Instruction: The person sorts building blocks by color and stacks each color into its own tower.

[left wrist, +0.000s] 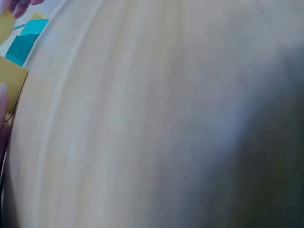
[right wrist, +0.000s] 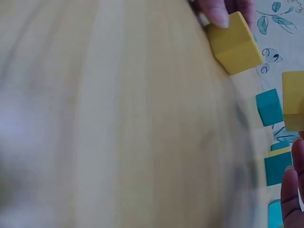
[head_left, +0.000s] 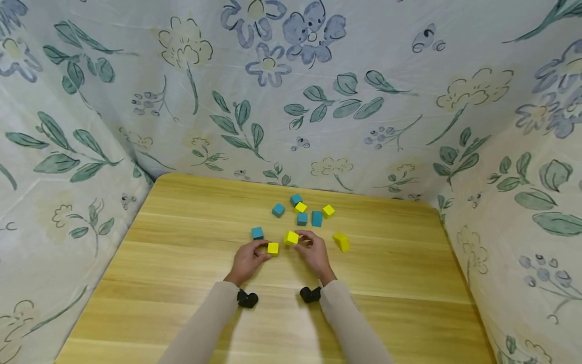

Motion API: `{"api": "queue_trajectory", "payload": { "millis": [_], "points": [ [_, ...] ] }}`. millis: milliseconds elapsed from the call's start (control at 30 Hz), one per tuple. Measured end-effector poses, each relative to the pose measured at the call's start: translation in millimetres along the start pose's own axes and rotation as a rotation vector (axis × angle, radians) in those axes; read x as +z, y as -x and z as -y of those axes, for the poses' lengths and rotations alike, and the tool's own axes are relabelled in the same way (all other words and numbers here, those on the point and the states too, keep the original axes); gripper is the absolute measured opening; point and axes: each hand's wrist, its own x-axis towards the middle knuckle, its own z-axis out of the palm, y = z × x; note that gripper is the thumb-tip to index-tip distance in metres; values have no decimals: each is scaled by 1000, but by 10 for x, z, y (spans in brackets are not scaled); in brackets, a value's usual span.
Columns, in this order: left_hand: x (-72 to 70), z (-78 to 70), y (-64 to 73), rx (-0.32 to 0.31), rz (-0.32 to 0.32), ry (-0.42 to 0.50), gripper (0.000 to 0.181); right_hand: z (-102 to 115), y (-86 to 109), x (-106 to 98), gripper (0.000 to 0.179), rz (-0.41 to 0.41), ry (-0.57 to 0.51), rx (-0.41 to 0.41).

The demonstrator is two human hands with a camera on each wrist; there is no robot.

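Observation:
My left hand (head_left: 247,260) pinches a yellow block (head_left: 273,249) between thumb and fingers, low over the table. Just to its right and slightly farther away, my right hand (head_left: 312,253) holds a second yellow block (head_left: 291,238). A small gap separates the two blocks. In the right wrist view the left hand's block (right wrist: 235,45) appears at the top, while the right hand's block (right wrist: 293,102) is cut by the edge. A blue block (head_left: 257,233) lies just beyond the left fingers. The left wrist view catches only part of the left hand's block (left wrist: 12,85).
Beyond the hands stand several blue blocks (head_left: 279,210) and yellow blocks (head_left: 328,211), loosely grouped. Another yellow block (head_left: 341,241) lies right of the right hand. The wooden table (head_left: 182,283) meets floral cloth (head_left: 273,126) at its back and sides.

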Motion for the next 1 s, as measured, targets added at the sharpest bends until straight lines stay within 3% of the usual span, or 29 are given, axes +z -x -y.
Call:
{"api": "queue_trajectory", "payload": {
  "millis": [367, 767, 1000],
  "points": [
    [-9, 1, 3, -18, -3, -13, 38, -100, 127, 97, 33, 22, -98, 38],
    [-16, -23, 0, -6, -7, -4, 39, -212, 143, 195, 33, 29, -55, -23],
    [-1, -17, -3, 5, -13, 4, 38, -190, 151, 205, 35, 53, -36, -7]
  ]
}}
